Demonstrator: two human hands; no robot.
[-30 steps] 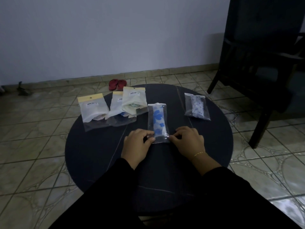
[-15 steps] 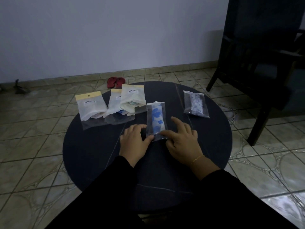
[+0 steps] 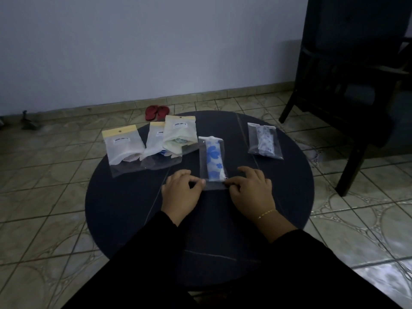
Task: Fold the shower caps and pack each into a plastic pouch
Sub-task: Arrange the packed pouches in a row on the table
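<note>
Pouch with the folded blue-flowered shower cap lies flat at the worktop's centre, running toward 12 o'clock from your hands. Your left hand pinches its near end at the 9 o'clock corner; your right hand pinches the 3 o'clock corner, so each grip is closed on the pouch. A second packed pouch sits apart at 2 o'clock; three labelled packets overlap at 10 o'clock.
</note>
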